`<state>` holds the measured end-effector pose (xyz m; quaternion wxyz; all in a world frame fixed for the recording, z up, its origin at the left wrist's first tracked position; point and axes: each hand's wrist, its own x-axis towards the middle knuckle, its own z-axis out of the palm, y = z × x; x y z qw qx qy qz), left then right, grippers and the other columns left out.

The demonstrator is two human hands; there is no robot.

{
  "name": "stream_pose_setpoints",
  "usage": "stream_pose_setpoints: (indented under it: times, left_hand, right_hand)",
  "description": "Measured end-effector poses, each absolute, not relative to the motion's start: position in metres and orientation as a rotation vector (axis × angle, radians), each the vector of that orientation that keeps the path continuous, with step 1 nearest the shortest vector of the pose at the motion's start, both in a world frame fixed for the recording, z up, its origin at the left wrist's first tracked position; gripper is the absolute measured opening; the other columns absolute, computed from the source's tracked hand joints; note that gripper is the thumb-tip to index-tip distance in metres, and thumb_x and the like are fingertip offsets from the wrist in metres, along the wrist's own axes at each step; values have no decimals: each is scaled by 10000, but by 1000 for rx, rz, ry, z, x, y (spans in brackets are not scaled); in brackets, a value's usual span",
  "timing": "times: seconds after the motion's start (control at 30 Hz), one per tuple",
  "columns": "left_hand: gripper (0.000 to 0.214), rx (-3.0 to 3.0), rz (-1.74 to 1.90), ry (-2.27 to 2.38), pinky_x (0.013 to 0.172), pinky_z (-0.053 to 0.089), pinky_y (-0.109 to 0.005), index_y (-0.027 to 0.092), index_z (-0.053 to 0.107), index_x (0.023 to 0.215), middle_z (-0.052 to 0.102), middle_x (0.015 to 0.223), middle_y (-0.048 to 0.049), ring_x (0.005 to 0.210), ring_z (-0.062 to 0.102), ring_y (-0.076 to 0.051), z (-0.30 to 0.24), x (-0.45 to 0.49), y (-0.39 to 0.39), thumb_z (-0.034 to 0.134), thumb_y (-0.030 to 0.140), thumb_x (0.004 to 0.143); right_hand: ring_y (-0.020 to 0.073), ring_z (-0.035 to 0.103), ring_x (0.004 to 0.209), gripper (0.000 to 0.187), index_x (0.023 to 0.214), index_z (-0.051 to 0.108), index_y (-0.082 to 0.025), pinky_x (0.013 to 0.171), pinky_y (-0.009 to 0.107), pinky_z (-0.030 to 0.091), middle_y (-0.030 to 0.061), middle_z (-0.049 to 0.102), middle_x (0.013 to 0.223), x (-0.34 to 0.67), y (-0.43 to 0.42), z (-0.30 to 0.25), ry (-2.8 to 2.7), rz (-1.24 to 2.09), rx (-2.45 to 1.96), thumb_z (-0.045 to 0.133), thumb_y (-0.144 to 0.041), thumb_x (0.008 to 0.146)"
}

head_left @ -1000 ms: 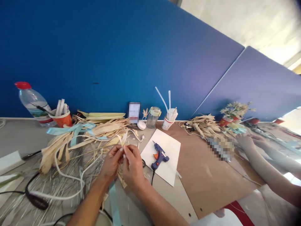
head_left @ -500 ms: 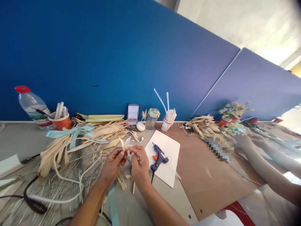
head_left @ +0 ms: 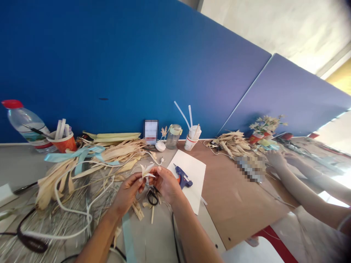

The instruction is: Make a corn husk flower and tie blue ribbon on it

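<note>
Head view: the left hand (head_left: 128, 190) and right hand (head_left: 166, 182) have eased apart since a second ago. Both still pinch the husk piece (head_left: 146, 170) by its base with closed fingertips, holding it just above the worktop (head_left: 153, 244). Its pale tips now splay wider, and the scissors (head_left: 152, 196) lie uncovered just beneath, with the glue gun (head_left: 182, 176) near the right hand.

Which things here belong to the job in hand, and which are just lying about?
In use, or likely so:
- husk piece, pinched by left hand and right hand
- scissors under the hands
- glue gun on white paper
- husk pile

Lying about:
- bottle
- orange cup
- jar
- white cable
</note>
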<state>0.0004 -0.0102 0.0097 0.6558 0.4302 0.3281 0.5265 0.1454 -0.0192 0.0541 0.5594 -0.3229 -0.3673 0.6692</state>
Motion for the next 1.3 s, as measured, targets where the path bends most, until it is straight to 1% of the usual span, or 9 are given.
stream_pose_setpoints:
  times: [0.17,0.3,0.57,0.67,0.77,0.87,1.03,1.17,1.3]
  left_hand:
    - [167,1087,1140,773,544,378,-226,168,714,821,554,594,-1,548,458,-112,12,2,-11,702,303,724]
    - [151,1175,1121,769,569,402,-243,177,699,741,572,596,-8,555,488,-121,17,4,-11,692,328,729]
    - [242,1139,1070,753,685,447,-289,187,699,960,623,647,-26,641,568,-156,11,-1,-15,672,317,758]
    - [282,1184,1045,779,596,428,-263,184,710,983,610,620,-21,564,534,-136,15,-1,-14,682,331,743]
    - [217,1253,1016,813,502,378,-239,170,740,842,587,577,-20,483,467,-110,21,0,-12,698,341,716]
    - [205,1263,1020,816,512,384,-240,156,736,762,602,612,-39,516,471,-115,24,0,-13,701,351,708]
    - [296,1241,930,764,516,372,-232,153,706,924,595,654,-23,522,458,-101,24,-3,-15,634,396,771]
    - [290,1260,889,834,480,325,-218,134,691,819,579,651,-13,499,406,-81,23,-3,-14,660,411,740]
    - [253,1278,951,867,525,349,-227,145,666,752,516,576,14,532,421,-98,18,-3,-12,663,397,741]
  right_hand:
    - [100,487,525,296,667,641,-159,543,222,404,-12,575,571,150,-20,58,-888,1524,-871,730,-437,620]
    - [77,437,488,201,600,622,-155,509,200,344,-33,552,513,151,-21,59,-985,1431,-963,719,-328,638]
    - [97,457,514,188,602,609,-163,529,219,359,-30,531,518,151,-21,59,-994,1321,-1007,679,-325,668]
    - [104,474,523,195,597,595,-166,535,225,365,-30,534,521,152,-20,59,-1021,1264,-1035,676,-330,664]
    - [97,463,498,200,596,582,-163,521,224,356,-35,530,516,152,-20,59,-1042,1259,-1060,669,-331,661]
    - [91,454,496,183,597,578,-159,516,221,345,-32,534,529,152,-21,61,-1053,1254,-1093,650,-313,667]
    - [92,439,512,174,593,571,-159,530,224,340,-34,516,532,153,-22,63,-1097,1192,-1103,627,-299,680]
    - [91,430,518,164,598,576,-157,521,223,327,-34,512,547,153,-21,61,-1137,1161,-1130,624,-289,681]
    - [88,430,520,153,627,600,-156,522,220,318,-37,521,549,153,-22,60,-1201,1236,-1110,635,-294,683]
